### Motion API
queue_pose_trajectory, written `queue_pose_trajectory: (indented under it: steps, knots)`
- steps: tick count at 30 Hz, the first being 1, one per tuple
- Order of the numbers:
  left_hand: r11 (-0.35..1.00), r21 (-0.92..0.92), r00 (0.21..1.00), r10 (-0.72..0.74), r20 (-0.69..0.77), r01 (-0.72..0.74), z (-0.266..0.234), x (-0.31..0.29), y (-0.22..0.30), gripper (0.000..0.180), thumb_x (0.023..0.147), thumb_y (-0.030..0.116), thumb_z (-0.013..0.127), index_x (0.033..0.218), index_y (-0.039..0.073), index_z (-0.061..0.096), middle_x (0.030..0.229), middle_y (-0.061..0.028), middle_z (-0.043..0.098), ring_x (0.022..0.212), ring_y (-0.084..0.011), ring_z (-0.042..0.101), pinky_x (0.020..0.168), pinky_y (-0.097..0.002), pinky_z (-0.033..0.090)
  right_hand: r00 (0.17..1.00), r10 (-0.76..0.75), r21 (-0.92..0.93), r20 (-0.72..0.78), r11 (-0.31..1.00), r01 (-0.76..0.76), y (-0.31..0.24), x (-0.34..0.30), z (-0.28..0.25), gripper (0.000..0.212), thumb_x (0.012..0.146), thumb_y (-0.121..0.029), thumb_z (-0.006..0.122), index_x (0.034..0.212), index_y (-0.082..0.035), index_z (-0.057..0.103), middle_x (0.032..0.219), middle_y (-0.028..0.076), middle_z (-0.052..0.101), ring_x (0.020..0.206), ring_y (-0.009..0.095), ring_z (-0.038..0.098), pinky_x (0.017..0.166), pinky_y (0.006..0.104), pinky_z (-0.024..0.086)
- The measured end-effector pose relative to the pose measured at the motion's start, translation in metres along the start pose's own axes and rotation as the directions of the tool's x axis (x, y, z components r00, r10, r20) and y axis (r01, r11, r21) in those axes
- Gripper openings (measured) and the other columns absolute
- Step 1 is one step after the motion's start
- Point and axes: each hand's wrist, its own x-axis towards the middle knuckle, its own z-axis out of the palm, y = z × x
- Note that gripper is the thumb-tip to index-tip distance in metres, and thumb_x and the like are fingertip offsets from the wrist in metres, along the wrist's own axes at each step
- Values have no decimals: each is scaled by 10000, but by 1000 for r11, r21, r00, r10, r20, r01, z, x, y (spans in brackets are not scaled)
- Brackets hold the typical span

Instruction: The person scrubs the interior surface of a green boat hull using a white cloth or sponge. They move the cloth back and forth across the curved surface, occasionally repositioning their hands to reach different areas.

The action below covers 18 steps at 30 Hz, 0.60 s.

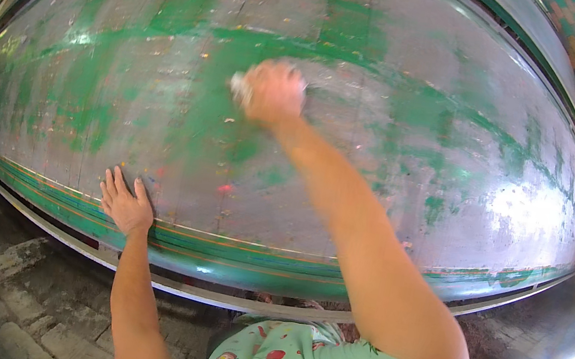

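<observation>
Green-blotched grey tabletop (414, 147), blurred white wad (240, 88)

So the left hand (126, 204) is palm down, fingers spread and thumb sticking out to the right, with the left forearm (138, 314) running nearly straight up behind it. The right arm (364, 223) reaches way farther, slanting up-left, and the right hand (277, 92) looks bunched up, pretty blurry tbh.

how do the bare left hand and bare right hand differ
The bare left hand rests flat with fingers spread; the bare right hand clutches a crumpled whitish wad. The left hand is sharp, the right hand blurred and farther away. Both are over the worn green-and-grey surface.
</observation>
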Motion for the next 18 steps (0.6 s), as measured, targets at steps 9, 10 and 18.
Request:
queue_pose_trajectory:
  steps: [9,10,18]
  knots:
    - [1000,-25,1000,10,2,-10,-3,-1,2,742,1208,495,575,1852,158,426,1947,-129,353,1789,-459,292,1437,-668,224,918,129,122,-374,989,-89,208,-229,-67,341,961,-312,902,1254,-142,861,1369,131,778,1295,409,728,1072,632,561]
    - [999,-30,1000,14,-2,-14,-4,-1,2,743,1207,491,573,1852,155,425,1948,-134,349,1789,-465,287,1437,-673,222,907,270,21,-324,960,-279,236,-218,-71,391,981,-364,877,1306,-149,851,1391,138,769,1327,421,711,1091,639,555]
    - [998,-57,1000,3,26,-1,-9,-1,8,783,1163,458,614,1850,136,420,1946,-165,341,1788,-493,264,1430,-723,181,851,471,-117,-232,855,-505,211,17,-19,696,917,-732,867,1431,-263,840,1539,87,704,1457,414,632,1171,640,533]
